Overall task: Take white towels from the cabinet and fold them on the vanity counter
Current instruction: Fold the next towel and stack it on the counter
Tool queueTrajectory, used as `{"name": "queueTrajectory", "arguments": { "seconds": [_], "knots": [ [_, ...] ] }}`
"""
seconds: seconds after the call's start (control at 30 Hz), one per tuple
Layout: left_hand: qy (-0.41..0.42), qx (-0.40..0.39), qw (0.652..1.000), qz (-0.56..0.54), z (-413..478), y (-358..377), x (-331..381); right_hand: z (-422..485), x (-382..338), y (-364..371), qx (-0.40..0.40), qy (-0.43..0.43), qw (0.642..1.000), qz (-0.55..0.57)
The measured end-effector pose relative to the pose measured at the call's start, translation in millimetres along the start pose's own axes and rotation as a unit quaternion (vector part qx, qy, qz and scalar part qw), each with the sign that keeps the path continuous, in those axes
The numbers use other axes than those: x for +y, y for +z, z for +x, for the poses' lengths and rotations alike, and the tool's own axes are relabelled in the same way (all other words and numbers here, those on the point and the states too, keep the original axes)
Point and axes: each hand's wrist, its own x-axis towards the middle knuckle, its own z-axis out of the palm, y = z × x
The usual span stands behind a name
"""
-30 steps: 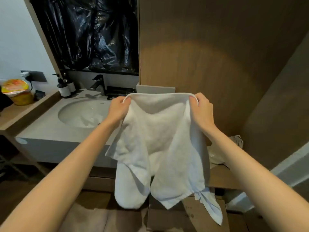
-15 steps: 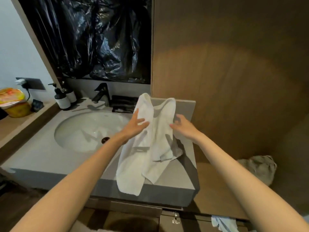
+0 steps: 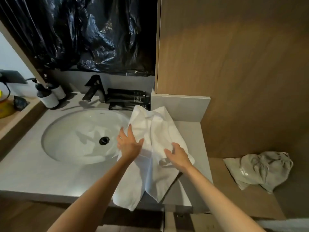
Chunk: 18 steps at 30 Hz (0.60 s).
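Towel (image 3: 160, 128) lies beside sink (image 3: 70, 148) (2 bottles (image 3: 48, 97), faucet (image 3: 94, 88) behind).

Single cam, head-worn, wide-angle w/ bent edges. Sits above near edge of vanity counter (image 3: 33, 173), faces fwd & steeply down. Close in: sink (image 3: 70, 148) fills left-centre, wood wall (image 3: 234, 64) far right, black plastic sheet (image 3: 92, 30) far left.

Towel (image 3: 158, 131) lowered from air onto counter (image 3: 192, 139); left hand (image 3: 128, 144), right hand (image 3: 177, 154) released grip, seemingly resting flat.
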Motion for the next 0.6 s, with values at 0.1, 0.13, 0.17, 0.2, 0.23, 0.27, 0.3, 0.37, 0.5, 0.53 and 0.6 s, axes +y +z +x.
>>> {"name": "queueTrajectory", "arguments": {
  "seconds": [0.1,0.13,0.17,0.2,0.23,0.27,0.3,0.37,0.5,0.53,0.6],
  "knots": [
    [-0.074,-0.039,0.996,0.005,24,3,-8,12,7,3,0.019,0.049,0.998,-0.027],
    [-0.093,-0.067,0.993,-0.013,32,5,-13,14,8,3,0.027,0.052,0.998,-0.036],
    [-0.105,-0.095,0.989,-0.033,37,6,-18,17,9,4,0.027,0.059,0.997,-0.043],
    [-0.117,-0.118,0.985,-0.056,42,8,-25,19,10,6,0.028,0.066,0.996,-0.053],
    [-0.129,-0.135,0.978,-0.092,45,8,-31,21,10,8,0.031,0.073,0.995,-0.064],
    [-0.140,-0.145,0.970,-0.135,47,7,-36,23,10,11,0.036,0.082,0.993,-0.073],
    [-0.146,-0.144,0.963,-0.175,47,5,-39,25,8,13,0.046,0.094,0.992,-0.076],
    [-0.136,-0.104,0.958,-0.229,45,-2,-44,29,5,17,0.062,0.113,0.989,-0.071],
    [-0.093,-0.024,0.953,-0.286,37,-29,-42,31,10,17,0.080,0.131,0.988,-0.023],
    [-0.070,-0.012,0.952,-0.297,35,-36,-41,28,14,17,0.100,0.114,0.988,0.023],
    [-0.041,-0.012,0.941,-0.336,30,-52,-35,16,13,13,0.154,0.075,0.975,0.144]
  ]
}}
